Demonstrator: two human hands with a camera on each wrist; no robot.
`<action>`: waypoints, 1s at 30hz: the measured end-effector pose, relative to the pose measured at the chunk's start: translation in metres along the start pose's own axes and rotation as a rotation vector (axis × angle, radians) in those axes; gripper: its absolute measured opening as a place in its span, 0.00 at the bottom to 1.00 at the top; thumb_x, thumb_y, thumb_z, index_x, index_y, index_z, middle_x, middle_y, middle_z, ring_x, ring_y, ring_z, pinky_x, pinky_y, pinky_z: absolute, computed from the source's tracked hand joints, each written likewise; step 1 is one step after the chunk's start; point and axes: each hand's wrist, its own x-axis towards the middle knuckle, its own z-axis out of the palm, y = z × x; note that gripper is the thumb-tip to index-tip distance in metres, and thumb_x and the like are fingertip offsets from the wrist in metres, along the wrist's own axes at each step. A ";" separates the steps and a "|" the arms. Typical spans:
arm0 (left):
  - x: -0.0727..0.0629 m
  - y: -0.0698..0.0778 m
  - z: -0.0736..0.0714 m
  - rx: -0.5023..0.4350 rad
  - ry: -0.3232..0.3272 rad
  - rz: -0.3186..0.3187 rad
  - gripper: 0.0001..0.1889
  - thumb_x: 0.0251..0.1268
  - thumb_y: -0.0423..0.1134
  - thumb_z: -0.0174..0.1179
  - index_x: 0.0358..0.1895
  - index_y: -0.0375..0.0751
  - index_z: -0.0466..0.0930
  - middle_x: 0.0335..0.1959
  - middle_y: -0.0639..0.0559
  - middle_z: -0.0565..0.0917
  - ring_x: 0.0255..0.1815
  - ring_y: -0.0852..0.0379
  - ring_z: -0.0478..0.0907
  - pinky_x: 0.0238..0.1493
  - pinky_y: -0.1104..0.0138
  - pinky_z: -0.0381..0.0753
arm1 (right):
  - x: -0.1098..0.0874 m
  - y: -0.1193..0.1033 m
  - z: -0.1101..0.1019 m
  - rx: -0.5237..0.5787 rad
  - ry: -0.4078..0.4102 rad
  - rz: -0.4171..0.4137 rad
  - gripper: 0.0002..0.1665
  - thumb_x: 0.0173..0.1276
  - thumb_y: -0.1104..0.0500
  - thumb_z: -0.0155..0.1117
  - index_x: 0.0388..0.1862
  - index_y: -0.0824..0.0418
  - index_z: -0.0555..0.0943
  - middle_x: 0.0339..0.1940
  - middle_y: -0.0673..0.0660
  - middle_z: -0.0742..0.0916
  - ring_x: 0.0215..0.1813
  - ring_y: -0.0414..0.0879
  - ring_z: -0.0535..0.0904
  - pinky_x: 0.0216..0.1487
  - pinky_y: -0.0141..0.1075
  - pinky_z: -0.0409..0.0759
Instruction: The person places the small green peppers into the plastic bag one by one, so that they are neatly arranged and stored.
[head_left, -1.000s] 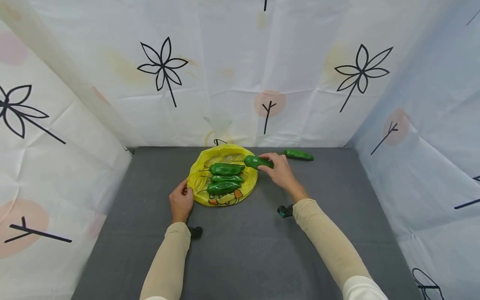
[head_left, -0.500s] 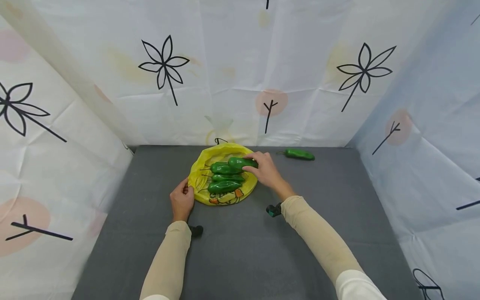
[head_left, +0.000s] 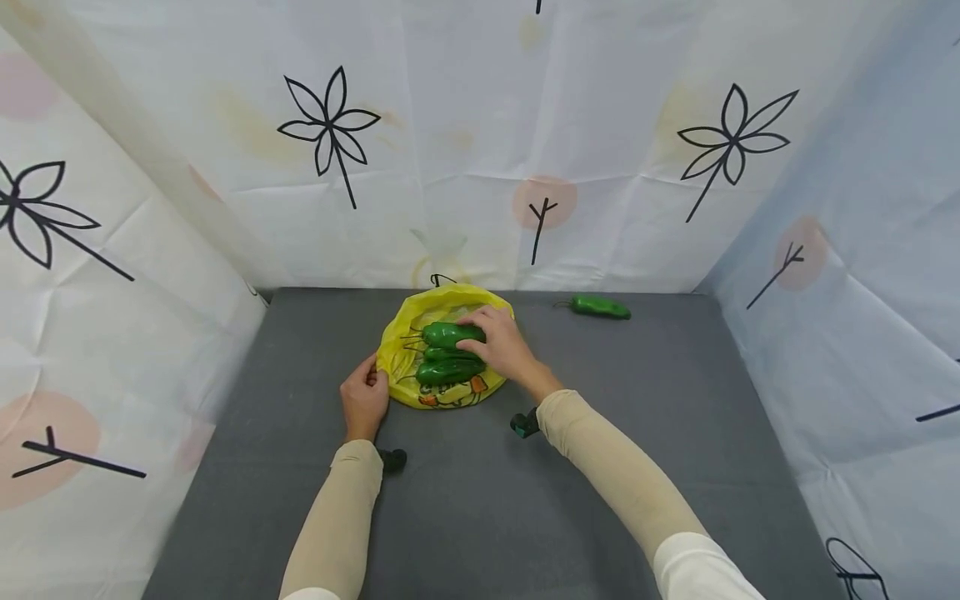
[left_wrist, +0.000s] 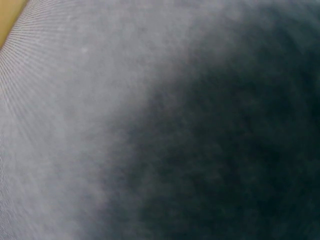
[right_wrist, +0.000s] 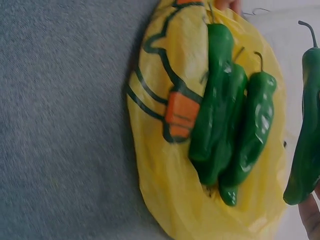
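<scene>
My right hand (head_left: 501, 343) holds a long green chili pepper (right_wrist: 306, 125) over an opened yellow plastic bag (head_left: 401, 333). The fingers (right_wrist: 311, 220) are at the pepper's tip end in the right wrist view. Several more green peppers (right_wrist: 255, 122) lie side by side inside the bag, stems toward the left in the head view. At the bag's left edge, my left hand (head_left: 364, 404) pinches its rim. Only a corner of yellow (left_wrist: 6, 17) shows in the left wrist view; the rest there is blurred grey and dark.
Another green pepper (head_left: 600, 307) lies on the dark grey table (head_left: 480, 517), right of the bag near the back edge. White patterned cloth (head_left: 450, 125) hangs behind the table and along both sides.
My right hand has carried the pepper leftward from the bag's right edge to above the peppers inside. The left hand keeps its place on the rim.
</scene>
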 end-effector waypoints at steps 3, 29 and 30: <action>0.001 0.000 0.001 0.007 0.000 0.010 0.20 0.68 0.32 0.55 0.61 0.41 0.85 0.43 0.40 0.90 0.35 0.48 0.83 0.39 0.69 0.76 | 0.001 -0.002 0.007 -0.009 0.002 -0.025 0.24 0.69 0.49 0.69 0.62 0.53 0.83 0.57 0.56 0.83 0.60 0.53 0.77 0.66 0.50 0.72; 0.000 -0.001 0.001 -0.006 -0.005 -0.017 0.20 0.68 0.32 0.56 0.61 0.43 0.85 0.41 0.41 0.89 0.35 0.50 0.81 0.38 0.77 0.71 | 0.008 -0.005 0.047 -0.024 -0.011 0.016 0.25 0.68 0.49 0.70 0.63 0.53 0.83 0.57 0.55 0.82 0.53 0.54 0.74 0.56 0.47 0.73; 0.000 -0.001 0.001 -0.003 -0.005 -0.016 0.20 0.68 0.32 0.56 0.61 0.43 0.85 0.41 0.41 0.89 0.35 0.50 0.81 0.38 0.77 0.71 | 0.008 -0.005 0.047 -0.022 -0.013 0.018 0.25 0.68 0.49 0.69 0.63 0.53 0.83 0.58 0.55 0.82 0.53 0.54 0.74 0.56 0.47 0.73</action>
